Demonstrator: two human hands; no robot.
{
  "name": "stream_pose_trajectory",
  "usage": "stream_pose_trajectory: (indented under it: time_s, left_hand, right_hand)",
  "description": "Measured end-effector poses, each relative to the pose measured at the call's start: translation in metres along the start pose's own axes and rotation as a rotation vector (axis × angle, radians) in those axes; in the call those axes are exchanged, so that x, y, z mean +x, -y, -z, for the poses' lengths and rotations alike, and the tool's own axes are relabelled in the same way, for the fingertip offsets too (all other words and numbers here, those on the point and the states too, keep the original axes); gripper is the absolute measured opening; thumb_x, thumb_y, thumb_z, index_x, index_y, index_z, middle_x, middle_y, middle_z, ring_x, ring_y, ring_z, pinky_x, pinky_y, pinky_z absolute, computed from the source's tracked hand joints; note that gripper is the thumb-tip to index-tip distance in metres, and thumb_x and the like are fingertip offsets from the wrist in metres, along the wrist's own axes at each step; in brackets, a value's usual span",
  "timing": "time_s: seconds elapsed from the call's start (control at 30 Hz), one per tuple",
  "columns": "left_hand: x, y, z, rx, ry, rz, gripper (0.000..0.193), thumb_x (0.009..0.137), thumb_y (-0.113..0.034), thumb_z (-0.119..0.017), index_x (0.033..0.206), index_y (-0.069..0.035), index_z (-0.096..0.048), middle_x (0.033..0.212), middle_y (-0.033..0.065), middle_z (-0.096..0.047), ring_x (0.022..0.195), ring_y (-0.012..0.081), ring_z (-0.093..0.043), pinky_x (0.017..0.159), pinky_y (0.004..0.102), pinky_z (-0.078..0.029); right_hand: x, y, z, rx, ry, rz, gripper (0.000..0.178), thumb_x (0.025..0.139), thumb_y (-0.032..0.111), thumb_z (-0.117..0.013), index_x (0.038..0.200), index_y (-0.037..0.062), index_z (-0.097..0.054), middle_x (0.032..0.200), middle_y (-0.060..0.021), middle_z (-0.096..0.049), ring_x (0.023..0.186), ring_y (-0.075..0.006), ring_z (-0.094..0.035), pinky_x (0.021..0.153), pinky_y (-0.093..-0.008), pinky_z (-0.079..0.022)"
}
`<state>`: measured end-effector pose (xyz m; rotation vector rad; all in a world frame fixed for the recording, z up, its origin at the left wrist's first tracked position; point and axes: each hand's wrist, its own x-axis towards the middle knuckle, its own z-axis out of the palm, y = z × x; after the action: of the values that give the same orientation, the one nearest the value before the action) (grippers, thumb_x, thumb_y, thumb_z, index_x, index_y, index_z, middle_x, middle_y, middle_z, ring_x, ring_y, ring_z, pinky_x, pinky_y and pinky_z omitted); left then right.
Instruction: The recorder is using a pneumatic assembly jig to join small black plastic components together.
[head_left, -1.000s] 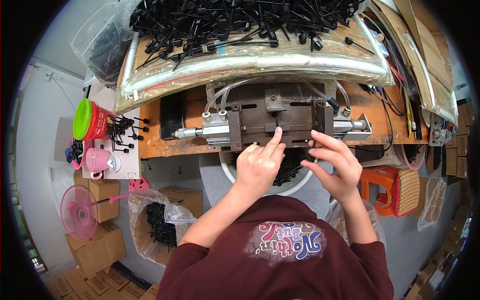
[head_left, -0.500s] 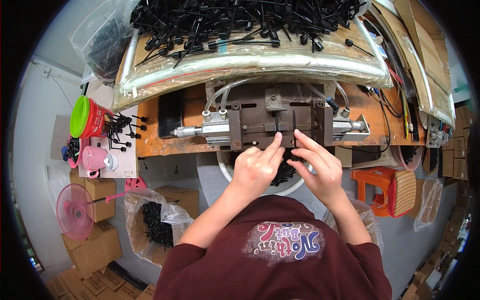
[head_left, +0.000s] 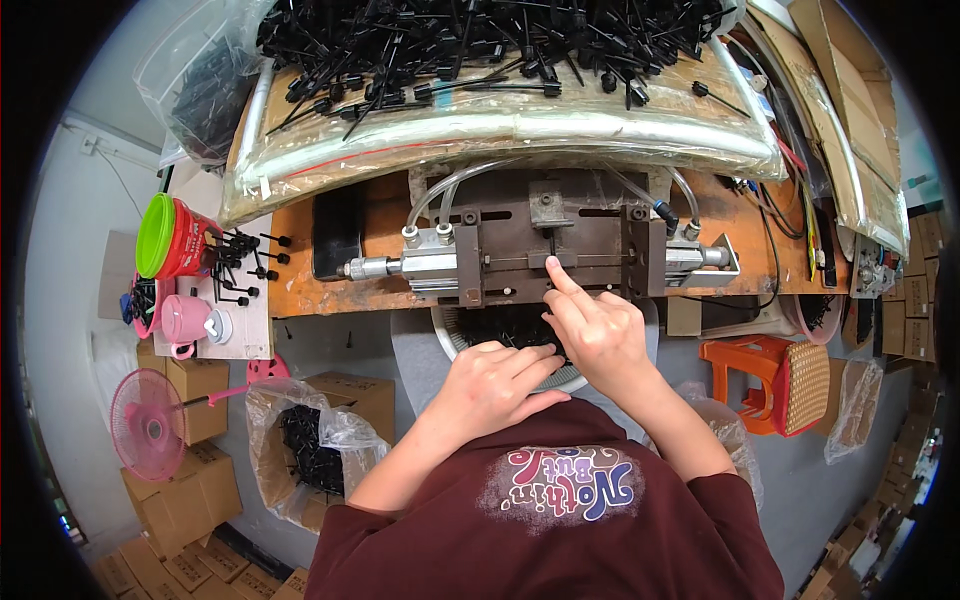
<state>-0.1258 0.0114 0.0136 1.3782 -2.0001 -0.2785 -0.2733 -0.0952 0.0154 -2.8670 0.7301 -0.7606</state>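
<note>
black rod (head_left: 551, 242) in brown fixture (head_left: 595, 225), right grip (head_left: 603, 338) at near end

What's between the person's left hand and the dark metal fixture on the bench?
In the head view, part of a white basket with black parts in it shows between the left hand and the dark metal fixture.

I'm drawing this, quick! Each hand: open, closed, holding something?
Left hand: over the basket; can't tell, palm hidden.
Right hand: fingertip on the block; grip hidden.
</note>
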Motion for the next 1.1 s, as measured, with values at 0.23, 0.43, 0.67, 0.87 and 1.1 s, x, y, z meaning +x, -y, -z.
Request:
stream_pose_trajectory:
  time_s: [0.23, 0.43, 0.67, 0.87, 1.1]
  left_hand:
    - [0.000, -0.004, 0.003, -0.060, -0.050, -0.061, 0.027, 0.072, -0.027, -0.079, 0.089, -0.009, -0.071, 0.086, 0.0011, -0.071, 0.063, 0.0149, -0.064, 0.055, 0.0270, -0.048]
    - [-0.001, -0.008, 0.001, -0.089, -0.103, -0.086, 0.024, 0.072, -0.025, -0.080, 0.087, -0.009, -0.072, 0.084, 0.0015, -0.071, 0.062, 0.0144, -0.064, 0.054, 0.0250, -0.048]
    - [0.005, -0.011, 0.007, -0.103, -0.118, -0.111, 0.023, 0.072, -0.023, -0.079, 0.088, -0.009, -0.072, 0.083, 0.0020, -0.071, 0.061, 0.0143, -0.064, 0.053, 0.0256, -0.048]
    - [-0.002, -0.008, 0.004, -0.105, -0.116, -0.104, 0.021, 0.073, -0.022, -0.079, 0.088, -0.009, -0.072, 0.083, 0.0022, -0.071, 0.062, 0.0143, -0.064, 0.054, 0.0257, -0.048]
    - [0.033, -0.014, 0.014, -0.119, -0.269, -0.131, 0.017, 0.073, -0.014, -0.078, 0.086, -0.007, -0.071, 0.084, 0.0046, -0.071, 0.066, 0.0166, -0.067, 0.056, 0.0260, -0.050]
  right_hand:
    - [0.030, -0.020, 0.032, 0.298, -0.072, -0.073, 0.022, 0.075, 0.017, -0.073, 0.090, 0.0067, -0.060, 0.095, -0.0102, -0.067, 0.066, -0.0259, -0.064, 0.059, -0.0341, -0.052]
    - [0.124, -0.097, 0.070, -0.248, -0.305, -0.159, 0.032, 0.078, 0.033, -0.073, 0.095, 0.0088, -0.061, 0.092, -0.0078, -0.064, 0.084, -0.0294, -0.065, 0.067, -0.0414, -0.051]
    - [0.168, -0.118, 0.042, -0.352, -0.053, -0.539, 0.039, 0.075, 0.036, -0.071, 0.104, 0.0100, -0.063, 0.097, -0.0098, -0.069, 0.095, -0.0297, -0.065, 0.079, -0.0425, -0.051]
    - [0.134, -0.134, 0.055, -0.074, -0.184, -0.428, 0.028, 0.072, 0.023, -0.069, 0.099, 0.0135, -0.070, 0.093, -0.0133, -0.070, 0.089, -0.0302, -0.066, 0.080, -0.0405, -0.052]
    - [0.102, -0.133, 0.108, 0.874, -0.176, -0.670, 0.025, 0.082, 0.009, -0.065, 0.105, -0.0005, -0.069, 0.090, -0.0084, -0.069, 0.073, -0.0118, -0.064, 0.065, -0.0233, -0.053]
